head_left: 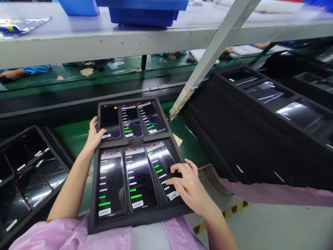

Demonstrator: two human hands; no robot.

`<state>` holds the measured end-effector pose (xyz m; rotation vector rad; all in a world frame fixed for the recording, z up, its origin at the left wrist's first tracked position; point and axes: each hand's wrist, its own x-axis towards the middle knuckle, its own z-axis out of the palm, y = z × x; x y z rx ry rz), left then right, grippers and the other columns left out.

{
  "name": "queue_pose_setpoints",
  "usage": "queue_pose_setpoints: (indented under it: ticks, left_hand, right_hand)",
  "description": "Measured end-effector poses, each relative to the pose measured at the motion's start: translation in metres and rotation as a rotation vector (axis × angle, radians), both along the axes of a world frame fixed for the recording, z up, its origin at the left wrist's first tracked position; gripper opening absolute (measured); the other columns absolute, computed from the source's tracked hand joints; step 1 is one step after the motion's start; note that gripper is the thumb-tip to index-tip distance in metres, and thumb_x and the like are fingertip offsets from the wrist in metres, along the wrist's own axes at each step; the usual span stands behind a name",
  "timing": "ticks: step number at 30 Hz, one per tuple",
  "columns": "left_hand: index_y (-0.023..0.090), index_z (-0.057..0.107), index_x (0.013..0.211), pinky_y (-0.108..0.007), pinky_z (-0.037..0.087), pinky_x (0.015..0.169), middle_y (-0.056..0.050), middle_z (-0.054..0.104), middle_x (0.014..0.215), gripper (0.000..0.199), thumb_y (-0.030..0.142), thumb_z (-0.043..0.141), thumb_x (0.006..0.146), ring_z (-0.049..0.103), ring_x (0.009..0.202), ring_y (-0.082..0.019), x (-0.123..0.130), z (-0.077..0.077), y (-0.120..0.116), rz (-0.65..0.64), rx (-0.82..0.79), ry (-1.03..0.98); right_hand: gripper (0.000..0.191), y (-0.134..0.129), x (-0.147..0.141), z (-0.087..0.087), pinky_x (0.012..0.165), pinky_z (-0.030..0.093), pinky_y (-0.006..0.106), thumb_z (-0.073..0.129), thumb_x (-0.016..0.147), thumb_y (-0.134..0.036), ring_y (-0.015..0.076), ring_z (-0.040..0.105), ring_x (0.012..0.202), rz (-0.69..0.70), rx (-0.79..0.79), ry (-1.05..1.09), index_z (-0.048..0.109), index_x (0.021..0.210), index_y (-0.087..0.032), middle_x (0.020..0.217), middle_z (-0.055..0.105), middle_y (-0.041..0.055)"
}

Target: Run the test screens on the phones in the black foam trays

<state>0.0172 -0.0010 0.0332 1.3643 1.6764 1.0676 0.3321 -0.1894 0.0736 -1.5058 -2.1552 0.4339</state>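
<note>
A black foam tray (135, 141) holding several phones in two rows rests against the body. My left hand (94, 136) grips its left edge, the thumb over the lower end of the top-left phone (110, 119), whose screen is mostly dark with a yellow dot. My right hand (186, 182) is over the bottom-right phone (160, 166), fingers bent and a fingertip at its lit list of white and green text. Whether that fingertip touches the glass cannot be told. The other phones, such as the bottom-middle phone (140, 177), show similar lists.
Another phone tray (43, 139) lies at left. Stacked black trays (218, 118) stand at right, beyond a slanted white post (205, 59). Blue bins (143, 15) sit on the shelf above. Other people's hands (13, 74) show across the green bench.
</note>
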Motion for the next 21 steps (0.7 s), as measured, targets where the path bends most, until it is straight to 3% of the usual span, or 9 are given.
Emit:
queue_pose_setpoints:
  ticks: [3,6,10,21]
  left_hand:
    - [0.023,0.025,0.137,-0.042,0.037,0.097,-0.011,0.043,0.131,0.074,0.020,0.053,0.068,0.048,0.114,-0.026,0.003,0.007,-0.004,0.005,0.003,0.012]
    - [0.023,0.042,0.129,-0.046,0.031,0.100,-0.009,0.040,0.136,0.054,0.025,0.050,0.076,0.042,0.118,-0.029,0.007,0.019,-0.013,0.009,0.169,0.292]
    - [0.026,0.063,0.107,-0.050,0.026,0.098,-0.005,0.054,0.126,0.031,0.032,0.043,0.084,0.041,0.114,-0.031,0.012,0.033,-0.024,-0.033,0.313,0.611]
    - [0.026,0.068,0.103,-0.049,0.024,0.095,-0.007,0.061,0.119,0.035,0.033,0.038,0.087,0.045,0.107,-0.031,0.015,0.034,-0.022,-0.178,0.314,0.705]
  right_hand:
    - [0.043,0.001,0.001,-0.001,0.099,0.027,0.045,0.027,0.091,-0.019,0.0143,0.051,0.083,-0.011,0.029,0.015,0.068,0.079,-0.026,0.081,0.050,0.0011]
    - [0.042,0.002,0.003,-0.003,0.096,0.028,0.044,0.026,0.091,-0.018,0.0146,0.051,0.084,-0.046,0.084,-0.001,0.067,0.089,-0.026,0.083,0.053,0.0014]
    - [0.042,0.002,0.001,-0.006,0.097,0.027,0.044,0.026,0.091,-0.017,0.0158,0.052,0.089,-0.093,0.132,-0.064,0.067,0.092,-0.024,0.089,0.057,0.0026]
    - [0.038,0.002,0.002,-0.012,0.098,0.025,0.046,0.030,0.091,-0.020,0.0191,0.054,0.095,-0.091,0.199,-0.203,0.065,0.103,-0.025,0.101,0.065,0.0026]
